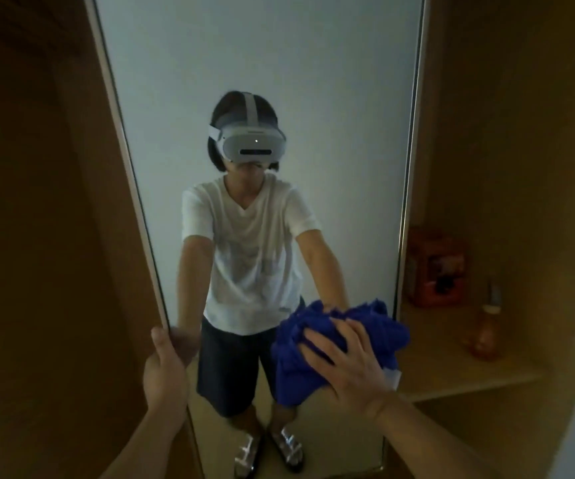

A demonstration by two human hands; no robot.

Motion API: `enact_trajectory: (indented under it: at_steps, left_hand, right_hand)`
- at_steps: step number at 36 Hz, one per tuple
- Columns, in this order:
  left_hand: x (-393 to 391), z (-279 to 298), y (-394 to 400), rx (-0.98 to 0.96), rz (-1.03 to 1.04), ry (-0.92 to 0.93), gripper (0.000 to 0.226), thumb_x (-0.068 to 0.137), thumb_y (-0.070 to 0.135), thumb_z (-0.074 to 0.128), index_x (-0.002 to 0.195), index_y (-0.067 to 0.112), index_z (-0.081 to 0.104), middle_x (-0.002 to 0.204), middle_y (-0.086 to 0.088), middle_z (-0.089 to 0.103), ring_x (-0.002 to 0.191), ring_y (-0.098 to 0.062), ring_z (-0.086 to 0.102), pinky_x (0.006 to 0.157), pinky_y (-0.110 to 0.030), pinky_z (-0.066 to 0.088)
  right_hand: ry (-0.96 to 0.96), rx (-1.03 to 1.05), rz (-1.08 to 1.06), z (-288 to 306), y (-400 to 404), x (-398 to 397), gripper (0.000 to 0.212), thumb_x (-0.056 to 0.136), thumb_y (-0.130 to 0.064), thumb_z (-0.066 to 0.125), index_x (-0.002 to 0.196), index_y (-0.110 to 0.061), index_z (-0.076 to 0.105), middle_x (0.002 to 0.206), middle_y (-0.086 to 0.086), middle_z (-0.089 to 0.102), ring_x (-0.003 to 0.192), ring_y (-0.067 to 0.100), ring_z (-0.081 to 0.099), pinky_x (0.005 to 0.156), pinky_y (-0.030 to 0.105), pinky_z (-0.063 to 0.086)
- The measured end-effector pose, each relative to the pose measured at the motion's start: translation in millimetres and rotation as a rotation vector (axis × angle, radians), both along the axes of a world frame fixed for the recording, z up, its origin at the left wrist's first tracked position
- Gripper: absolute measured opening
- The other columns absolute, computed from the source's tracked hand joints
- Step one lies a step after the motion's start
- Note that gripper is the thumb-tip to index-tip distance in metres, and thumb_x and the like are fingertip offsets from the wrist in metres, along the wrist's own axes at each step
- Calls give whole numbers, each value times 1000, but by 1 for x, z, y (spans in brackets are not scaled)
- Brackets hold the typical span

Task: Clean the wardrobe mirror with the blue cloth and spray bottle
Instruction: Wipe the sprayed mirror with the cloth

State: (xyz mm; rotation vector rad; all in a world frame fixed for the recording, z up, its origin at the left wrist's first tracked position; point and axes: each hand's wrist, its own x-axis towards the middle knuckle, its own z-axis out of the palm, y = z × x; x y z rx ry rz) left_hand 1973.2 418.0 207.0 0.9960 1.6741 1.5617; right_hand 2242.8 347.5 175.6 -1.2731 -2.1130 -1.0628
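The wardrobe mirror (262, 81) stands tall between both hands, its left edge gripped by the left hand (165, 371) — thumb on the frame, fingers wrapped behind it — which looks like a good brace against the door swinging. The right hand (348, 361) presses the bunched blue cloth (317, 337) against the lower right of the glass, fingers spread and only lightly curled over the wad. To wipe well, I would judge it best to keep the palm flat, work in overlapping passes upward from here, and refold the cloth when it dampens.

On the shelf (452, 371) right of the right hand stand an orange box (434, 267) and a small orange-tinted bottle (485, 337) — probably the sprayer, though too dim to be sure.

Count: one mirror, one shelf, one box, one cloth, one bottle.
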Motion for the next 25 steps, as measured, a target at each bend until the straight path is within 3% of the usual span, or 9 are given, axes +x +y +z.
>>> enact_trajectory:
  at_steps: [4, 7, 12, 17, 22, 24, 25]
  left_hand:
    - [10, -42, -4, -135, 62, -144, 84, 85, 72, 16, 121, 6, 52, 94, -12, 58, 81, -29, 54, 73, -38, 40]
    - [12, -52, -2, -89, 75, -167, 88, 81, 77, 16, 127, 9, 49, 117, -16, 58, 102, -33, 55, 77, -39, 40]
    - [18, -56, -3, 12, 121, -231, 87, 77, 80, 18, 120, 13, 54, 91, 2, 53, 72, -12, 50, 70, -33, 38]
    - [23, -62, -3, 58, 188, -222, 92, 70, 85, 16, 115, 17, 58, 94, 4, 54, 82, -14, 52, 71, -31, 40]
    - [22, -62, -4, 75, 193, -226, 86, 71, 85, 17, 110, 22, 60, 89, 9, 56, 72, -7, 52, 61, -22, 37]
    - [20, -62, -4, 78, 183, -216, 82, 73, 84, 17, 108, 23, 61, 79, 13, 55, 66, -1, 49, 58, -20, 34]
    - [19, -63, -3, 79, 177, -209, 80, 73, 83, 17, 107, 25, 60, 74, 17, 53, 65, 3, 47, 57, -20, 33]
  right_hand:
    - [-58, -93, -69, -42, -14, 15, 55, 73, -41, 52, 127, -32, 42, 132, -6, 40, 112, 31, 40, 95, 55, 40]
    - [-116, -207, -93, -71, -24, 30, 66, 59, -42, 71, 120, -33, 44, 125, -8, 42, 107, 30, 41, 85, 52, 49]
    - [-191, -385, -139, -106, -35, 53, 71, 47, -43, 78, 112, -33, 49, 115, -10, 52, 102, 30, 49, 80, 47, 54]
    - [-169, -423, -132, -130, -37, 55, 61, 53, -34, 69, 110, -29, 51, 115, -6, 49, 104, 33, 46, 80, 50, 53]
    - [-201, -693, -188, -163, -46, 43, 51, 48, -36, 78, 98, -33, 69, 105, -11, 64, 96, 29, 65, 78, 45, 55]
    - [-177, -862, -212, -182, -46, 40, 46, 64, -28, 69, 110, -29, 65, 117, -8, 59, 112, 36, 55, 92, 51, 46]
    - [-132, -963, -217, -194, -45, 39, 46, 76, -21, 57, 121, -26, 57, 128, -5, 51, 124, 39, 41, 103, 54, 34]
